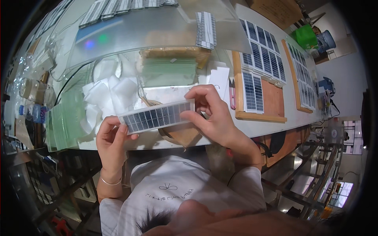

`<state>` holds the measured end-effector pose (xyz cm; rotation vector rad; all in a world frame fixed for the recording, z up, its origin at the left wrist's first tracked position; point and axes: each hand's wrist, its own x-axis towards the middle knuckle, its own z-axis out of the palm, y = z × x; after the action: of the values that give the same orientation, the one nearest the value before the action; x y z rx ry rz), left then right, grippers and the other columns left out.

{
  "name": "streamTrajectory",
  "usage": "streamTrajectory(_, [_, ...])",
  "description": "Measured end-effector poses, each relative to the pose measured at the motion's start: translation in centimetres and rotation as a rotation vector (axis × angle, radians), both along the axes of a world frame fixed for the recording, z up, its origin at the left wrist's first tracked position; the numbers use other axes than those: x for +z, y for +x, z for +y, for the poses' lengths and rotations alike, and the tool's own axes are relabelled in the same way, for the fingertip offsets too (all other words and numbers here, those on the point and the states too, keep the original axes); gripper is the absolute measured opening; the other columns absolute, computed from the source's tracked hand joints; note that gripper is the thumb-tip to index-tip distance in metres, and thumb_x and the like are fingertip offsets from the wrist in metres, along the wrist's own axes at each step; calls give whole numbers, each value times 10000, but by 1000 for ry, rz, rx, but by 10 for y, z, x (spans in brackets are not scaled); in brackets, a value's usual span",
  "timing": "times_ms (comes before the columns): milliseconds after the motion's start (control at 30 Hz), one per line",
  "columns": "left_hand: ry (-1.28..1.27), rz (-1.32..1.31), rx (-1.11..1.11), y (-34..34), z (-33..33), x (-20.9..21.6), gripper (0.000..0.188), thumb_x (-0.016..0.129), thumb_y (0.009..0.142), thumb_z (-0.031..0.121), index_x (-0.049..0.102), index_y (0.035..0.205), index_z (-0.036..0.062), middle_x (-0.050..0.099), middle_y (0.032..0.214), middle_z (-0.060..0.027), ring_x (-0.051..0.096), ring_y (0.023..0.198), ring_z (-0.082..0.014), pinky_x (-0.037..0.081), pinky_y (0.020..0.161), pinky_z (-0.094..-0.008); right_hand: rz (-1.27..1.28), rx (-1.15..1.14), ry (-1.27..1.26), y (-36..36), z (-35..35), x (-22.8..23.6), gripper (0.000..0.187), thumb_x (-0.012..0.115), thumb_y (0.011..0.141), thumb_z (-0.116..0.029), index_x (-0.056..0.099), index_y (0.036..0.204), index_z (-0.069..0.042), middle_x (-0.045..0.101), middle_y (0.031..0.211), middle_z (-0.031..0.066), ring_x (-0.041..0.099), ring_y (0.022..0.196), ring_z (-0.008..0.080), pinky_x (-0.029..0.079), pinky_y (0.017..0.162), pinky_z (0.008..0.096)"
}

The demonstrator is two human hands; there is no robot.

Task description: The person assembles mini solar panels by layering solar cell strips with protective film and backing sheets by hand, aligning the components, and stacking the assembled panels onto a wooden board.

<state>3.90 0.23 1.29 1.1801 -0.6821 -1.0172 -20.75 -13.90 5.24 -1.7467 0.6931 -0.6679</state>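
Between my two hands I hold a small, long solar panel (157, 117) with a pale frame and a dark cell grid, tilted above the table's front edge. My left hand (112, 137) pinches its left end between thumb and fingers. At the other end, my right hand (210, 114) grips the panel's right edge, thumb on the face. Just beyond it lie crumpled white foam sheets (112, 92) and a stack of clear greenish glass strips (169, 72). Part of a brown piece (183, 135) shows below the panel.
A translucent raised sheet (157, 29) spans the back, with stacked strips (206, 29) on it. On the right, wooden trays (262, 117) hold rows of solar panels (262, 49). A pink cutter (232, 96) lies beside the near tray. More greenish glass (65, 122) stands at the left edge.
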Motion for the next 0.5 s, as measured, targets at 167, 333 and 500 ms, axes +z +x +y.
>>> streamTrajectory(167, [-23, 62, -28, -2, -3, 4, 31, 602, 1022, 18, 583, 1042, 4, 675, 1008, -71, 688, 850, -134, 626, 717, -276, -55, -67, -43, 0, 1, -6, 368, 751, 921, -23, 532, 1215, -42, 596, 1078, 63, 620, 899, 126, 561, 794, 283])
streamTrajectory(333, [-18, 49, -23, -3, -4, 4, 30, 596, 1028, 27, 572, 1028, 9, 670, 1010, -66, 687, 864, -132, 639, 719, -288, -53, -90, -74, 2, 1, -8, 371, 771, 903, -21, 545, 1198, -36, 572, 1022, 46, 599, 869, 109, 560, 763, 261])
streamTrajectory(500, [-16, 85, -21, -3, -4, 5, 36, 590, 1030, 25, 563, 1014, 9, 673, 1002, -68, 689, 865, -135, 638, 726, -289, -4, -86, -97, 1, 0, -8, 379, 778, 894, -12, 547, 1193, -34, 567, 1008, 48, 584, 826, 100, 562, 751, 256])
